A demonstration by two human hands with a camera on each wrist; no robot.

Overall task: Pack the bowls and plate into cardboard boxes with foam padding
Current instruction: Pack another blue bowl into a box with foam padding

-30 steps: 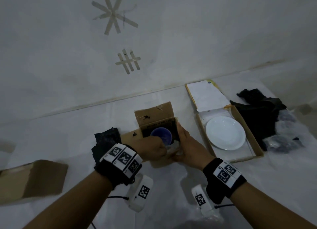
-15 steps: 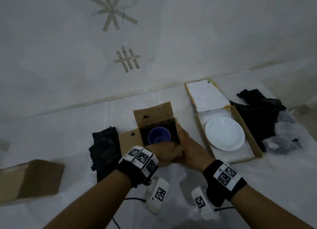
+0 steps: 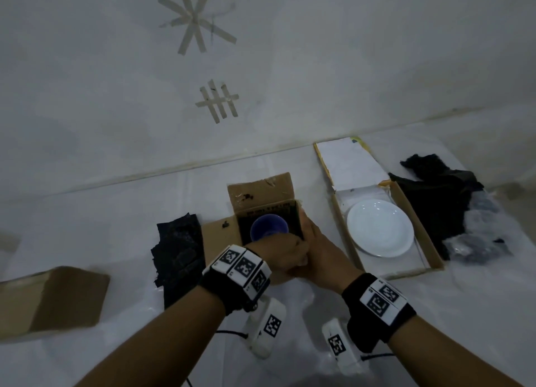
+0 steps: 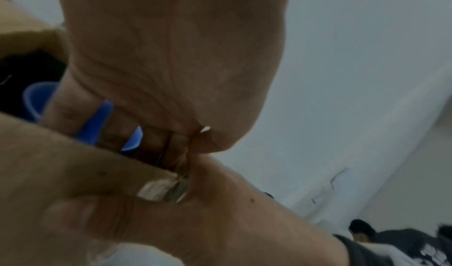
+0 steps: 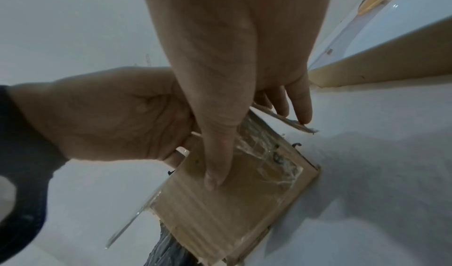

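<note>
A blue bowl [image 3: 268, 227] sits inside the small open cardboard box [image 3: 261, 190] lined with black foam, at the table's middle. My left hand [image 3: 285, 251] grips the box's near wall, its fingers [image 4: 115, 133] curled over the edge in front of the bowl [image 4: 36, 100]. My right hand [image 3: 317, 246] clasps the box's near right corner, thumb [image 5: 215, 165] pressed flat on the front face [image 5: 220, 212], fingers along the right side. A white plate [image 3: 380, 231] lies in a flat open box [image 3: 406, 201] to the right.
One black foam piece [image 3: 177, 247] lies left of the small box. More black foam and plastic wrap [image 3: 443, 203] are heaped right of the plate's box. A closed cardboard box [image 3: 49, 299] stands at the near left. The wall runs close behind.
My left hand has slid right from the box's left side to its near wall, ending against my right hand. My right hand and the bowl have stayed put.
</note>
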